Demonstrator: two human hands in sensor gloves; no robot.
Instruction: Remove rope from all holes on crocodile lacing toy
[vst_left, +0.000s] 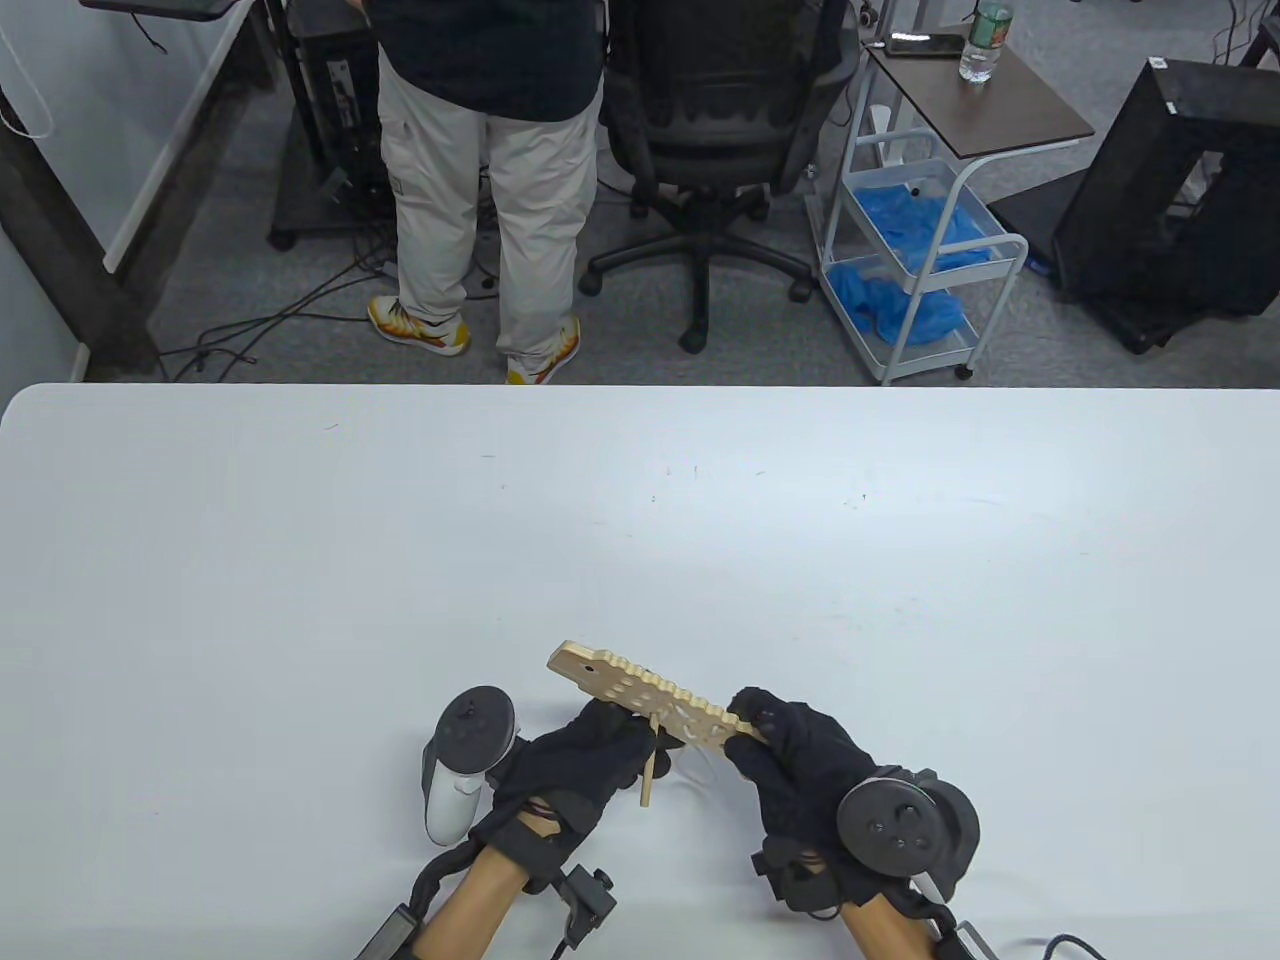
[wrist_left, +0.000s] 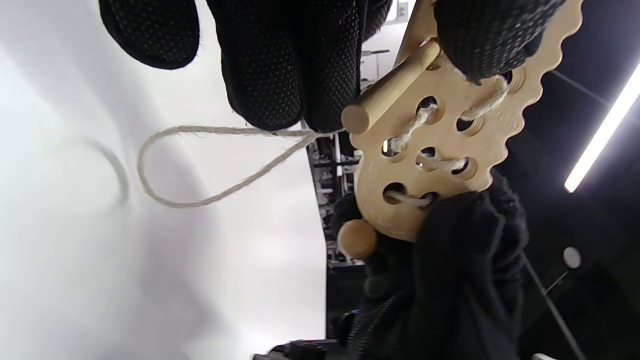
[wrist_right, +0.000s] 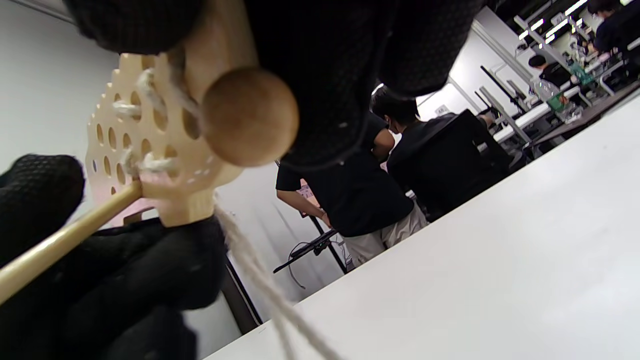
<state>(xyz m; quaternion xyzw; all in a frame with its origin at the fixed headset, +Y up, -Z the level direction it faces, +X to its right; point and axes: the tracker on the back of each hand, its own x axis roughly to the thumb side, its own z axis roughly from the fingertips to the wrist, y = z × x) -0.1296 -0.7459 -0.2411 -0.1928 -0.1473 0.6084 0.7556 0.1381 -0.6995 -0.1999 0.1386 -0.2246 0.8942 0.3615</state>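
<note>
1. Held above the white table (vst_left: 300, 560) near its front edge: crocodile toy (vst_left: 655, 698), right hand (vst_left: 800, 765) gripping one end, left hand (vst_left: 585, 760) pinching the wooden stick (vst_left: 648, 775), apparently against the board.
2. Beyond the table: person (vst_left: 490, 180), office chair (vst_left: 720, 130), cart (vst_left: 920, 230).
3. Pale plywood, scalloped edge; rope (wrist_left: 200, 165) laced through several holes, looping loose below.

The place looks like an office or a research lab. Behind the white bench (vst_left: 300, 520) there is grey carpet with loose cables (vst_left: 280, 320), a black office chair (vst_left: 715, 130), a white cart (vst_left: 915, 250) with blue gloves, and a person (vst_left: 485, 170) standing at a desk. The right wrist view shows long rows of desks (wrist_right: 560, 107) under ceiling lights.
</note>
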